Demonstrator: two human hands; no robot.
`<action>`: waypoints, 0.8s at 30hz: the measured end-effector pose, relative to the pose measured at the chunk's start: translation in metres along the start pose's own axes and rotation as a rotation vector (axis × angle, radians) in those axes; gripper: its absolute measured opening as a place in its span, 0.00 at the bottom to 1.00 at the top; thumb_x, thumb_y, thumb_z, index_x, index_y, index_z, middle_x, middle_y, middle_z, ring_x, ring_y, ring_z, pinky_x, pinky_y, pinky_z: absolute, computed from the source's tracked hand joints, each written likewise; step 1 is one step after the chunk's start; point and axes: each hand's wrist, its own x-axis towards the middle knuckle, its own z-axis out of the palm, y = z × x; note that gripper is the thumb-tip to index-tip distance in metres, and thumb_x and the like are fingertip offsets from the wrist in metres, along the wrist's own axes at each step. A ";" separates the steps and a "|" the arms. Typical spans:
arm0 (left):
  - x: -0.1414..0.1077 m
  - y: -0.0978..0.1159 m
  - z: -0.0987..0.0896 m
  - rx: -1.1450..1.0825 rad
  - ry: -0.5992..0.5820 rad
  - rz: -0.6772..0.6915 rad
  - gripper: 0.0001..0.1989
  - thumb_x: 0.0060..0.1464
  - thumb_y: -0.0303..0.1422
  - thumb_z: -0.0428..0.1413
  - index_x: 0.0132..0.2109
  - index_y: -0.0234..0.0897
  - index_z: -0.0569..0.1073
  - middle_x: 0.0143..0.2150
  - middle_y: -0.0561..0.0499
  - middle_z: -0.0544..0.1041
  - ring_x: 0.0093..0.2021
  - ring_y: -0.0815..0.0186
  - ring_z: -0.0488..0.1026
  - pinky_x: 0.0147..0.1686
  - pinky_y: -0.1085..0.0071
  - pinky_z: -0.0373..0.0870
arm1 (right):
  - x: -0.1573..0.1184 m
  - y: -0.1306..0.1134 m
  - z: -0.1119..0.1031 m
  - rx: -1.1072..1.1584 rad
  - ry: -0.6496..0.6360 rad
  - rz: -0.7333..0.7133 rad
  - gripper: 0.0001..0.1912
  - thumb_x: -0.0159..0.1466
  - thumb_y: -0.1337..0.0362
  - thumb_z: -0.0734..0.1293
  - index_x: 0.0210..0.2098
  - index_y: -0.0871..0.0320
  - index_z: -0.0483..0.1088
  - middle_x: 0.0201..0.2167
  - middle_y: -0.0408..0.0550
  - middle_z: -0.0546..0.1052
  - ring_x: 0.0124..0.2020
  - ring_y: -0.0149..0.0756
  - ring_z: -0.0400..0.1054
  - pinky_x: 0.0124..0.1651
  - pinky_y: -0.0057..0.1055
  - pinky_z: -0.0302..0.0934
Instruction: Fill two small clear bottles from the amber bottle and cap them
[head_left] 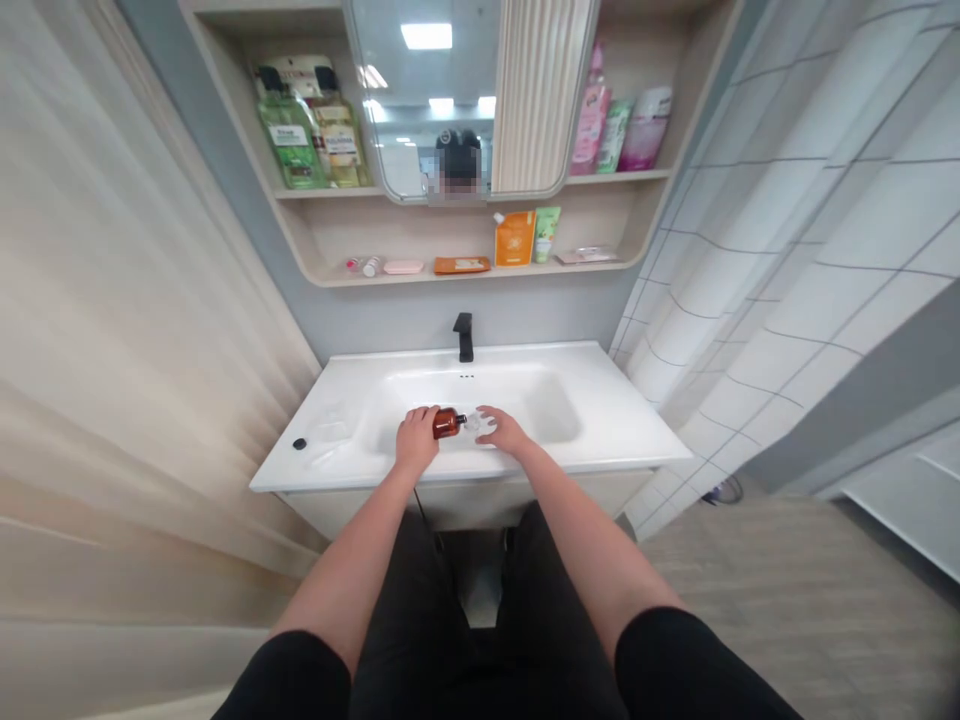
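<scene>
In the centre of the frame I have the left hand (417,437) clamped round an amber bottle (445,424), tipped sideways over the white sink (555,408), neck towards a clear container (473,423); the right hand (504,431) grips that. Mid-left, I spot a black cap (299,444); farther, at centre, a black faucet (465,340); upper centre, an orange pouch (514,240).

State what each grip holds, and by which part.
The left grip holds the bottle by its base end. The right grip holds a clear container; exactly where is too small to tell.
</scene>
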 end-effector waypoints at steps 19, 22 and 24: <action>-0.001 0.001 -0.001 0.001 0.005 0.006 0.33 0.60 0.21 0.56 0.70 0.42 0.73 0.65 0.39 0.78 0.66 0.48 0.71 0.64 0.55 0.70 | 0.003 0.008 0.001 0.016 -0.007 -0.017 0.45 0.46 0.68 0.85 0.63 0.47 0.78 0.57 0.48 0.83 0.54 0.49 0.79 0.64 0.49 0.73; -0.001 0.001 -0.001 0.000 0.014 0.015 0.32 0.60 0.21 0.56 0.70 0.42 0.73 0.65 0.39 0.78 0.66 0.48 0.71 0.63 0.55 0.71 | 0.003 0.007 0.001 0.013 -0.007 -0.015 0.45 0.46 0.68 0.85 0.64 0.48 0.78 0.57 0.49 0.83 0.53 0.49 0.79 0.65 0.50 0.73; -0.001 0.001 -0.001 -0.005 0.010 0.012 0.32 0.60 0.21 0.56 0.70 0.43 0.73 0.65 0.39 0.78 0.66 0.48 0.71 0.63 0.55 0.71 | 0.002 0.007 0.001 0.007 -0.010 -0.010 0.45 0.47 0.68 0.85 0.64 0.48 0.78 0.57 0.50 0.83 0.54 0.50 0.79 0.65 0.50 0.72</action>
